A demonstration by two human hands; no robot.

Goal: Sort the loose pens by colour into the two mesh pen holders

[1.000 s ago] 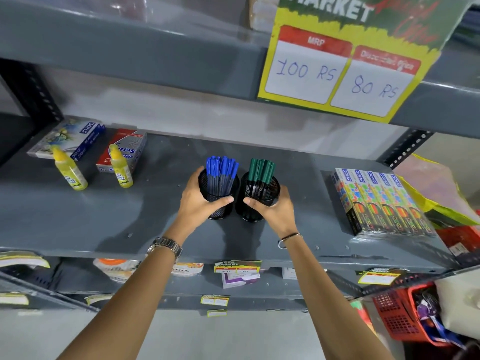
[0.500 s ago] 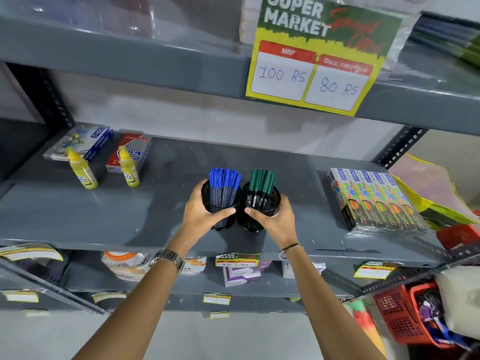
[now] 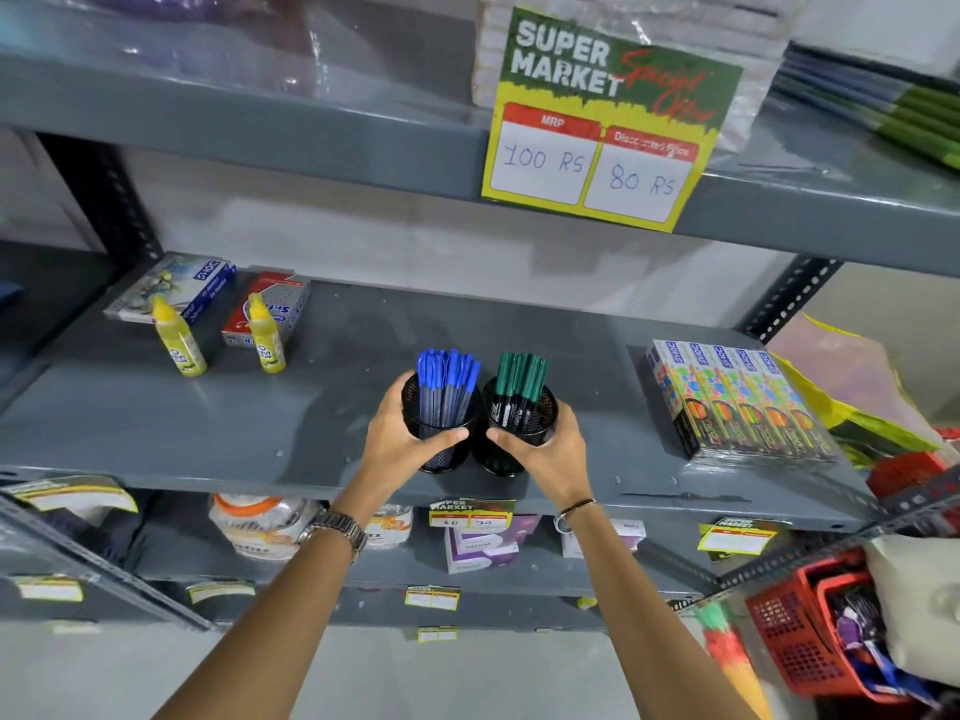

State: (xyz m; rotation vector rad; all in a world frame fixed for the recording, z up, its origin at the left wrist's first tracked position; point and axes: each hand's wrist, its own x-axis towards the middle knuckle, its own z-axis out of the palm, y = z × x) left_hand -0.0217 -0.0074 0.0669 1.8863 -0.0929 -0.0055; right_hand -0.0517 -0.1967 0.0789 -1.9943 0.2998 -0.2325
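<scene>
Two black mesh pen holders stand side by side near the front of the grey shelf (image 3: 218, 423). The left holder (image 3: 441, 457) is full of blue pens (image 3: 447, 374). The right holder (image 3: 519, 423) carries green pens (image 3: 519, 374). My left hand (image 3: 397, 444) wraps around the left holder, thumb across its front. My right hand (image 3: 553, 449) grips the right holder the same way. The two holders touch or nearly touch. No loose pens show on the shelf.
Two yellow glue bottles (image 3: 179, 340) and two small boxes (image 3: 270, 306) sit at the shelf's back left. A row of colourful packs (image 3: 737, 402) lies at the right. A price sign (image 3: 597, 127) hangs from the shelf above. A red basket (image 3: 800, 631) stands low on the right.
Both hands keep their grip on the holders. The holders have slid slightly toward the shelf's front edge, and my view has tilted up, showing more of the sign.
</scene>
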